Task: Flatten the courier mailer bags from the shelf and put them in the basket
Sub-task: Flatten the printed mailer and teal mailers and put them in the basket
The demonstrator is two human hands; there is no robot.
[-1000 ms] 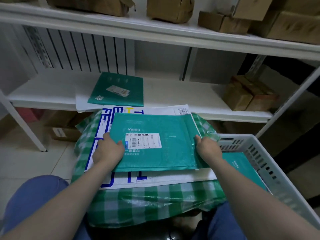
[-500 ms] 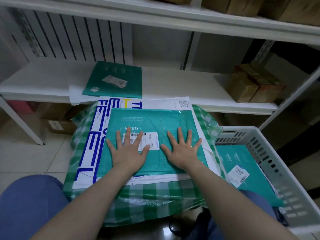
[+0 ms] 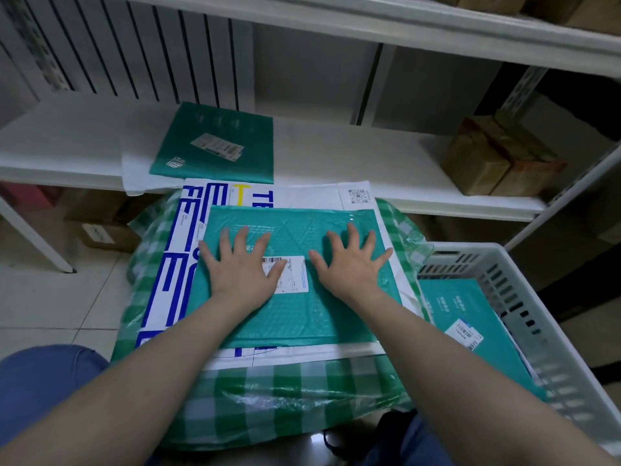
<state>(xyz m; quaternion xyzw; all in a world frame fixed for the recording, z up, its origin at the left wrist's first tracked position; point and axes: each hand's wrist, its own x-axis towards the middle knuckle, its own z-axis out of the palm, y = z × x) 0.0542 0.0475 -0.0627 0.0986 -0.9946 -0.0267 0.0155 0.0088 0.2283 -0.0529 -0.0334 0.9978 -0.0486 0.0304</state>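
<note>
I see both hands flat on the teal bubble mailer [image 3: 295, 314]. The left hand [image 3: 240, 267] and the right hand [image 3: 349, 264] have straight, spread fingers that press down and grip nothing. The mailer's white shipping label [image 3: 294, 274] lies between the hands, with the left thumb over its barcode edge. The print is too small for me to read.

That mailer lies on a white mailer [image 3: 174, 264] printed with big blue block letters. I make out F and E, plus one yellow T [image 3: 242, 193]. A QR code [image 3: 357, 196] sits at its far right corner. Both rest on a green-and-white checked plastic bag [image 3: 285, 391].

On the white shelf [image 3: 67, 142] beyond lies another teal mailer [image 3: 218, 142] with a tilted label, unreadable. Brown cardboard boxes [image 3: 497, 163] stand on the shelf to the right. The white slotted basket [image 3: 524, 297] on my right holds a teal mailer in the basket [image 3: 470, 317], label up, barcode visible.
</note>
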